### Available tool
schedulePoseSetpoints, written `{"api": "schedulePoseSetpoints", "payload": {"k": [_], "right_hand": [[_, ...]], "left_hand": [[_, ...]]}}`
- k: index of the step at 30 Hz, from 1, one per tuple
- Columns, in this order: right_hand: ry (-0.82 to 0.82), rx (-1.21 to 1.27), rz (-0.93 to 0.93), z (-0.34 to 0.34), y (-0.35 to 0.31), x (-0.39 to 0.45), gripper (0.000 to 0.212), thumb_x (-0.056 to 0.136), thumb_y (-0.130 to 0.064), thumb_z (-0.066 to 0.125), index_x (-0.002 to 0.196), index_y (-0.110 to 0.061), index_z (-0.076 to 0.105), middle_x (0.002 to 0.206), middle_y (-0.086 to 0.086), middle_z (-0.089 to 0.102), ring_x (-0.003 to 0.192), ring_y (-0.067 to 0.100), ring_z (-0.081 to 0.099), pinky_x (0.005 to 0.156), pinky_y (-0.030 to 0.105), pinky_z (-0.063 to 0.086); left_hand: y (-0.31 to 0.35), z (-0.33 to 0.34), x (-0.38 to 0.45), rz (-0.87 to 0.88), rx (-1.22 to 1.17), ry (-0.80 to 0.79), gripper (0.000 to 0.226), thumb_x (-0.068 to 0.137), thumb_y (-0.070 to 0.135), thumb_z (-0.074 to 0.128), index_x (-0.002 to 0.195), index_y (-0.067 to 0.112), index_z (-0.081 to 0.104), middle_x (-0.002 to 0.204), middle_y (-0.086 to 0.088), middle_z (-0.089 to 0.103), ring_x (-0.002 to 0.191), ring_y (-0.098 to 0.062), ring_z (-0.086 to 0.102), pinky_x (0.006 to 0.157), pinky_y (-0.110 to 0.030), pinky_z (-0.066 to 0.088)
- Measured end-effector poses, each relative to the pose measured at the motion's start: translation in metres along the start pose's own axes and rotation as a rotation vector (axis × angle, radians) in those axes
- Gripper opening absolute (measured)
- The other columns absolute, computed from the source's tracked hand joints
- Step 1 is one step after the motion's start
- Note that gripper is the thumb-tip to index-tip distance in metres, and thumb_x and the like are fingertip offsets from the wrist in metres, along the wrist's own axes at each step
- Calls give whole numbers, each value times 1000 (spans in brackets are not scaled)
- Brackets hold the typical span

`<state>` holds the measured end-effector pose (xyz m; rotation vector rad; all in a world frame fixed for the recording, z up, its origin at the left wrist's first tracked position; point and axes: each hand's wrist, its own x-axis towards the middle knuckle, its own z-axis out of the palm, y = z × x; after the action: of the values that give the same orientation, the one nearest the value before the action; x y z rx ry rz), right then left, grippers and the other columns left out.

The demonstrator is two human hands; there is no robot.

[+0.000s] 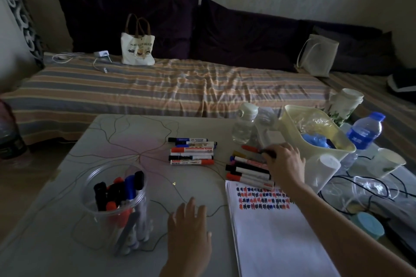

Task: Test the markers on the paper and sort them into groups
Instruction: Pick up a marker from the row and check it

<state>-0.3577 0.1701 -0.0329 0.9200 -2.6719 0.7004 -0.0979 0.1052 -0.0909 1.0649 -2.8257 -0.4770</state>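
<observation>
- Two groups of markers lie sorted on the pale table [67, 227]: a far group [192, 150] near the middle and a near-right group [248, 170] just beyond the paper [276, 231].
- Right hand [284, 162] reaches over the right-hand group, fingers curled on the dark end of a red-capped marker [253, 148] lying at the group's far edge, beside a cream bin [315, 141].
- Left hand [190, 229] rests flat on the table, fingers spread and holding nothing, between a clear jar [112, 209] and the paper.
- Rows of red, blue and black test strokes fill the top of the paper; the lower sheet is blank.
- Untested markers, by the look of it, stand capped-end up in the jar.
- Judged from the pose, the sorting step is in hand: a tested marker being laid into, or lifted from, the right group; which one cannot be told.
- Next move likely calls for the free hand to draw another marker from the jar, uncap it and stroke the paper's blank part.
</observation>
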Motion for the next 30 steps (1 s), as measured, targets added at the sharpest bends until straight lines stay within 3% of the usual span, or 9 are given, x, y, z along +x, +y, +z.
{"api": "schedulePoseSetpoints", "payload": {"k": [4, 9, 13, 17, 22, 24, 26, 29, 30], "right_hand": [[-5, -290, -9, 26, -3, 11, 27, 91, -41, 63, 113, -28, 73, 117, 3, 51, 113, 25, 41, 97, 43, 34], [-75, -428, 47, 36, 1, 8, 29, 90, -42, 64, 116, -29, 70, 122, 3, 45, 115, 25, 37, 99, 42, 33], [-99, -225, -224, 43, -26, 1, 29, 94, -21, 59, 121, -25, 65, 130, 3, 50, 121, 24, 42, 102, 44, 31], [-379, -67, -516, 66, -84, -18, 43, 97, -15, 45, 139, -26, 50, 142, -2, 49, 129, 20, 45, 102, 40, 30], [-545, -169, -521, 102, -122, -35, 54, 101, -27, 44, 151, -22, 25, 159, -1, 28, 146, 17, 25, 115, 50, 20], [-401, -174, -472, 109, -122, -40, 51, 98, -34, 50, 145, -23, 34, 150, 1, 42, 139, 21, 35, 110, 49, 25], [-255, -167, -452, 113, -122, -45, 50, 92, -49, 54, 135, -23, 48, 134, 1, 51, 128, 25, 43, 102, 46, 32], [-333, -265, -435, 109, -123, -50, 48, 92, -58, 49, 128, -29, 60, 127, 1, 47, 122, 22, 41, 102, 41, 33], [-357, -292, -446, 105, -125, -52, 40, 94, -54, 50, 125, -32, 63, 126, 0, 48, 121, 21, 40, 104, 40, 32]], "left_hand": [[-24, 6, 7, -19, 46, 0, 51, 97, 45, 43, 143, 33, 25, 158, 4, 11, 144, -21, 17, 115, -38, 24], [-31, 7, 8, -33, 39, -3, 49, 96, 50, 41, 140, 33, 29, 156, 6, 16, 143, -18, 18, 113, -37, 27], [-29, 7, 8, -30, 34, 26, 47, 95, 48, 45, 138, 32, 32, 154, 6, 20, 140, -18, 22, 111, -38, 29], [-26, 7, 8, -53, 25, 44, 49, 97, 46, 44, 142, 30, 30, 157, 5, 17, 143, -18, 17, 114, -38, 22], [-29, 12, 9, -53, 45, 63, 50, 96, 45, 46, 141, 27, 32, 156, 2, 21, 142, -20, 20, 114, -38, 21], [-29, 15, 10, -51, 66, 47, 51, 96, 44, 47, 141, 25, 33, 155, 0, 22, 141, -21, 22, 113, -40, 23], [-27, 12, 9, -61, 79, 32, 54, 87, 45, 61, 135, 23, 46, 148, -5, 38, 135, -25, 37, 107, -43, 35], [-26, 6, 6, -83, 82, 55, 62, 52, 49, 89, 103, 21, 71, 118, -5, 67, 106, -24, 65, 82, -42, 56], [-25, 8, 5, -82, 44, 44, 62, 60, 49, 85, 111, 20, 67, 126, -7, 62, 114, -25, 60, 89, -45, 53]]}}
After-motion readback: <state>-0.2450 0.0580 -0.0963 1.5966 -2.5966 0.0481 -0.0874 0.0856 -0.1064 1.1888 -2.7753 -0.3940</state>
